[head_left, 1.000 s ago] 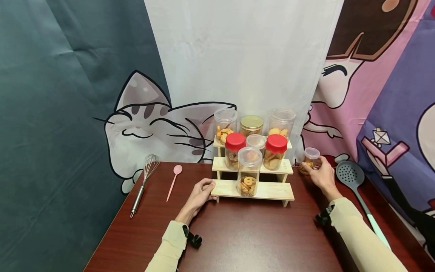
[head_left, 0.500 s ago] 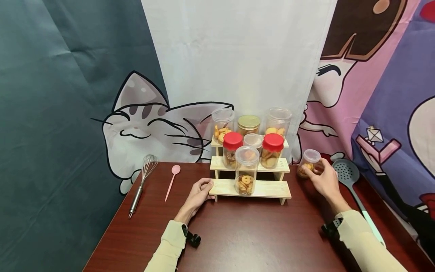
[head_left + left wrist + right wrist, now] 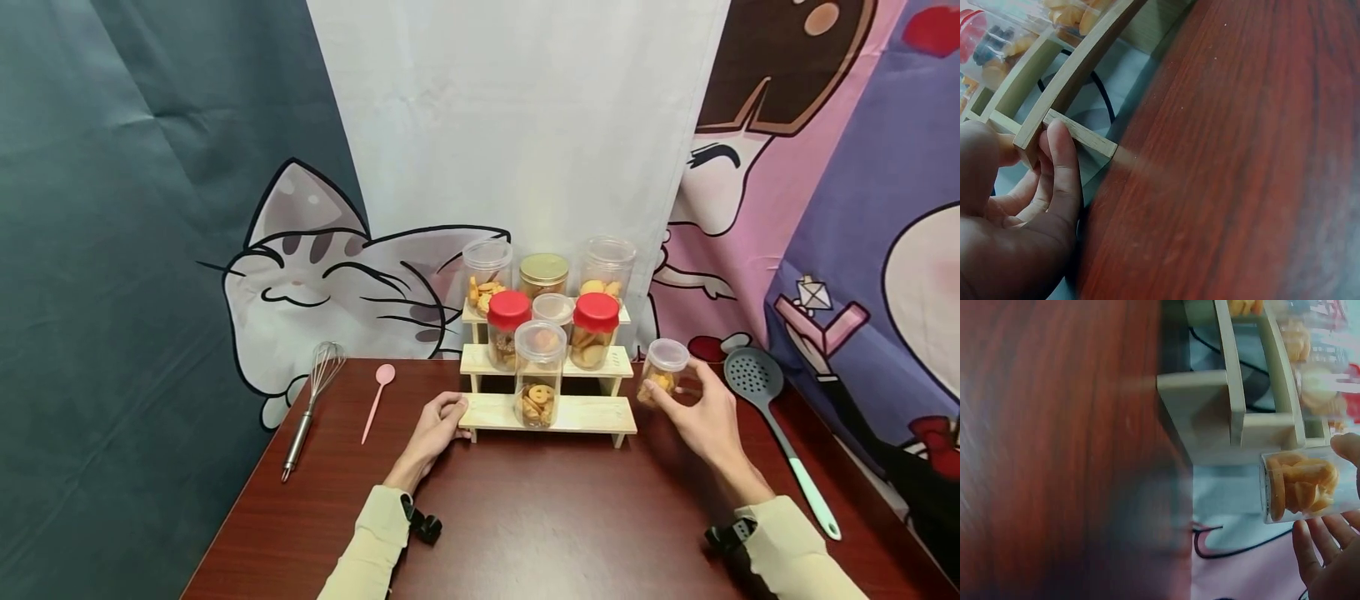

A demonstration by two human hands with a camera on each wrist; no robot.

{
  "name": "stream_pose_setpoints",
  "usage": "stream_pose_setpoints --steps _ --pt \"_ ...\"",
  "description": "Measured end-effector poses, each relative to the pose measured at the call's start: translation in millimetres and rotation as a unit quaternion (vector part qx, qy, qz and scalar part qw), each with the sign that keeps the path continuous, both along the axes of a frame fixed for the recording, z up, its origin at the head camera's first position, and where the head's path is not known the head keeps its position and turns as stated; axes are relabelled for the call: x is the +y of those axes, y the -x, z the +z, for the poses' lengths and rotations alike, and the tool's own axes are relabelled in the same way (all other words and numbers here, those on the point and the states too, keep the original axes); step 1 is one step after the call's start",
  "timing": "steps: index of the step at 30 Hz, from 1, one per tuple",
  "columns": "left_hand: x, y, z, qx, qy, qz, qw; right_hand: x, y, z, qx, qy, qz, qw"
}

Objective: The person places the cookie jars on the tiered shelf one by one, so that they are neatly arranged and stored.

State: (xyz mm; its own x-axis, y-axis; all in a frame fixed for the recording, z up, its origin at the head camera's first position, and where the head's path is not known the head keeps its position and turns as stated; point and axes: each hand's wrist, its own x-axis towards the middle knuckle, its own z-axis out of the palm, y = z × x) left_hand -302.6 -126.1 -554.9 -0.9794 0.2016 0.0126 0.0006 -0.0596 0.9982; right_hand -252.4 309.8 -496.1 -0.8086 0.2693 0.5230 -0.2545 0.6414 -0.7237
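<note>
My left hand [image 3: 435,429] pinches the left end of a three-step wooden stand [image 3: 600,414] at its lowest step. The left wrist view shows the thumb and fingers around that step's corner [image 3: 1029,137]. To the right of the stand, my right hand [image 3: 708,417] grips a small clear jar [image 3: 660,379] with a translucent lid and cookies inside. Its base [image 3: 1266,490] is held off the table, beside the stand's right end. One tall clear cookie jar [image 3: 539,379] stands on the lowest step.
Two red-lidded jars [image 3: 508,333] flank a clear-lidded jar [image 3: 552,310] on the middle step. On the top step a gold-lidded jar [image 3: 543,273] stands between two clear jars. A whisk [image 3: 309,412] and pink spoon [image 3: 378,400] lie left, a grey skimmer [image 3: 772,425] right.
My right hand has lifted the small jar and brought it toward me and a little nearer the stand. The left hand keeps its hold. The head view has turned slightly right.
</note>
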Motion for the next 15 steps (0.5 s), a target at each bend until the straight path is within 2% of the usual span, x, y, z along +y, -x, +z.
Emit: stream_pose_setpoints --steps 5,15 --pt "0.2 0.3 1.3 0.004 -0.001 0.004 1.0000 -21 -4.7 -3.5 0.013 0.017 0.017 0.9996" --pt "1.3 -0.9 0.3 0.008 0.003 0.009 0.9999 -64 -1.6 -5.8 -0.003 0.041 0.063 0.9972"
